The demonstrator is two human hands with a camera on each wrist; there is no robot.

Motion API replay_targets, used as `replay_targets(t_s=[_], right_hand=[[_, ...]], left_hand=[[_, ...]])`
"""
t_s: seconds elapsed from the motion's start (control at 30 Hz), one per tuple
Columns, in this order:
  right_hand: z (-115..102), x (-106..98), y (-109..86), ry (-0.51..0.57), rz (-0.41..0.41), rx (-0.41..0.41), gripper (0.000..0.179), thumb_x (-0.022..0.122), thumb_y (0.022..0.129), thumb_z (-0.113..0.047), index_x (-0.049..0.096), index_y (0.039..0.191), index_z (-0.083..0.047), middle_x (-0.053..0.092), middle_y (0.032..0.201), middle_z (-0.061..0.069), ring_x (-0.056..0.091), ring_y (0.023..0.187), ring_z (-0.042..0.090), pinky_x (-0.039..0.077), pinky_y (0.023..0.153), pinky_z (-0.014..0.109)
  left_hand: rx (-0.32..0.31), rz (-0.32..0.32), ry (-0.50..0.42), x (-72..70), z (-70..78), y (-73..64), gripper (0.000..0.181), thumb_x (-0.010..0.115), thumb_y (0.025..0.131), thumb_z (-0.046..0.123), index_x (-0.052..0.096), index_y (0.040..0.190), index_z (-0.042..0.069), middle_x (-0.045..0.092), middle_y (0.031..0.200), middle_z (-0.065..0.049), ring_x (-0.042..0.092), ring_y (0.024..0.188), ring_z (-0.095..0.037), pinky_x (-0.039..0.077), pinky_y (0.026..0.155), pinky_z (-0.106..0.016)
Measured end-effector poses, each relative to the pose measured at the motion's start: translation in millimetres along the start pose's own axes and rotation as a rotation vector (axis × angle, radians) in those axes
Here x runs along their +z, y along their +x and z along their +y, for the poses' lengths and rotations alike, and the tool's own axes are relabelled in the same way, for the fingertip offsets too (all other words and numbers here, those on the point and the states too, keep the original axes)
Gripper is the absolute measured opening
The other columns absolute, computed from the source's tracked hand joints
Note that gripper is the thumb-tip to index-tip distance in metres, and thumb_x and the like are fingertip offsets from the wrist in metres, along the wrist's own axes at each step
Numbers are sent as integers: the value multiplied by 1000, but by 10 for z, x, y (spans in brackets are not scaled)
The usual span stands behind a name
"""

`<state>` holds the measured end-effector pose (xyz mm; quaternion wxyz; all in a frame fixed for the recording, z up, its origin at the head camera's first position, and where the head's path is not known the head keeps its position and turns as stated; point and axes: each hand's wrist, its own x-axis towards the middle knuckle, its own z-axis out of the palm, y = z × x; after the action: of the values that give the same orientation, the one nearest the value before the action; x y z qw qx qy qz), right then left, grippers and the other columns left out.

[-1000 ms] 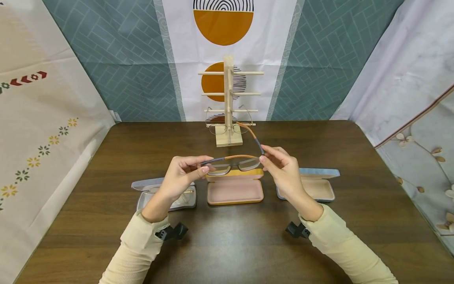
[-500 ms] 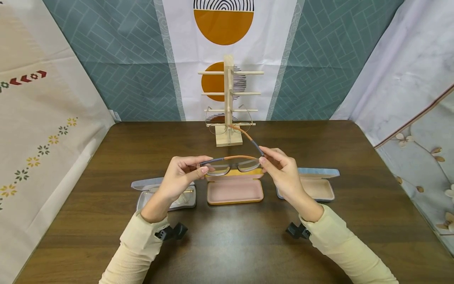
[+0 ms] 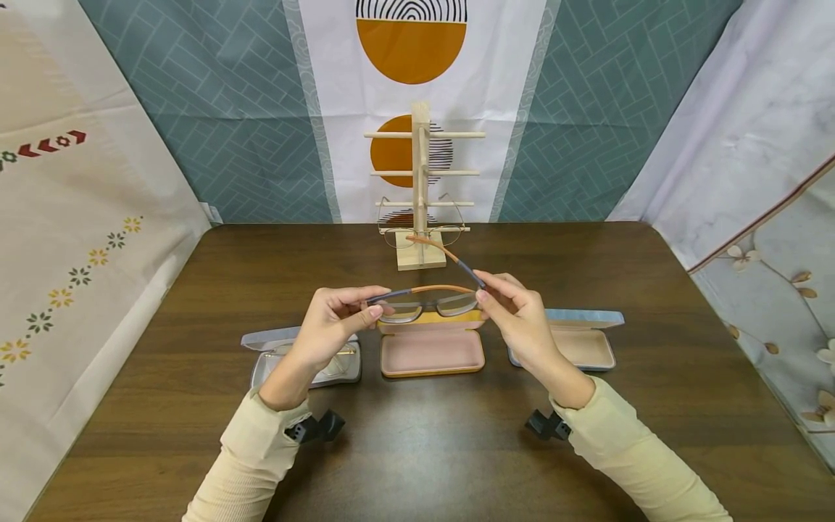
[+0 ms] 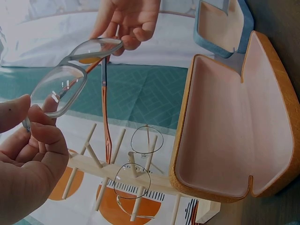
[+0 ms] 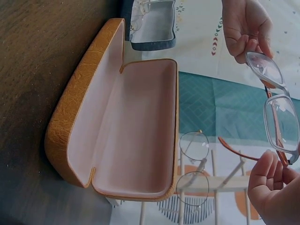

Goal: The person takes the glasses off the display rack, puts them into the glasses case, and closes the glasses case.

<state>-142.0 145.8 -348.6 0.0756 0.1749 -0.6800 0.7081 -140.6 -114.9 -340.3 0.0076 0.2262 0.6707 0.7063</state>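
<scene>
Hands (image 3: pixel 330 320) (image 3: pixel 525 313) pinch glasses (image 3: pixel 428 307) at opposite ends.

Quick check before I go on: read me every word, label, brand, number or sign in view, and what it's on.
None readable in any view.
Held glasses: no legible lettering; pale streaks on a lens look like reflections.
Open yellow case: no lettering seen.
Black wrist devices: pale specks, too small to read.
Red chevrons: look decorative.

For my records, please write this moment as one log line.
left grip: holds glasses; right grip: holds same glasses; yellow case: open; stand: bears wire pair
</scene>
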Motion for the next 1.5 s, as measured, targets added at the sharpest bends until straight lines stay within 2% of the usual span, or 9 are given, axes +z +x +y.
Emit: replay_targets(t_s=[0.1, 0.5, 0.7, 0.93, 1.3, 1.5], right_hand=[[2, 4, -1, 5, -6, -4, 32, 54, 87, 6, 53, 119, 12, 54, 89, 1, 53, 72, 9, 50, 62, 20], [10, 15, -2, -24, -25, -13, 33, 56, 86, 5, 54, 119, 11, 54, 92, 3, 53, 68, 11, 49, 61, 19], [12, 19, -3, -16, -29, -11, 32, 57, 86, 5, 54, 118, 11, 55, 91, 2, 53, 67, 10, 49, 60, 19], [19, 16, -11, 0, -38, -15, 32, 58, 86, 3, 55, 116, 12, 55, 88, 2, 53, 67, 17, 50, 60, 21], [32, 16, -13, 33, -41, -59, 29, 58, 85, 6, 55, 112, 16, 56, 86, 1, 52, 68, 11, 49, 59, 20], [38, 14, -19, 54, -41, -69, 28, 57, 85, 7, 55, 111, 16, 57, 87, 3, 53, 67, 13, 49, 60, 21]], left_hand=[[-8, 7, 4, 2, 1, -2, 27, 59, 82, -10, 56, 107, -19, 69, 78, 3, 62, 67, -7, 49, 58, -19], [-20, 19, -3, -15, -13, -7, 25, 59, 82, -8, 60, 107, -14, 70, 78, 2, 62, 67, -8, 49, 58, -20], [-19, 21, 5, -16, -8, -9, 27, 59, 82, -9, 55, 108, -19, 69, 77, 3, 63, 68, -8, 49, 59, -20], [-18, 18, 10, -18, 2, -13, 29, 58, 82, -10, 53, 108, -22, 69, 77, 4, 61, 66, -6, 49, 58, -19], [-16, 17, 18, -26, -7, -15, 28, 58, 83, -10, 54, 108, -21, 69, 77, 4, 60, 65, -6, 48, 57, -19], [-36, 17, 24, -30, -6, -14, 25, 60, 83, -7, 62, 108, -7, 69, 78, 3, 61, 67, -7, 50, 59, -21]])
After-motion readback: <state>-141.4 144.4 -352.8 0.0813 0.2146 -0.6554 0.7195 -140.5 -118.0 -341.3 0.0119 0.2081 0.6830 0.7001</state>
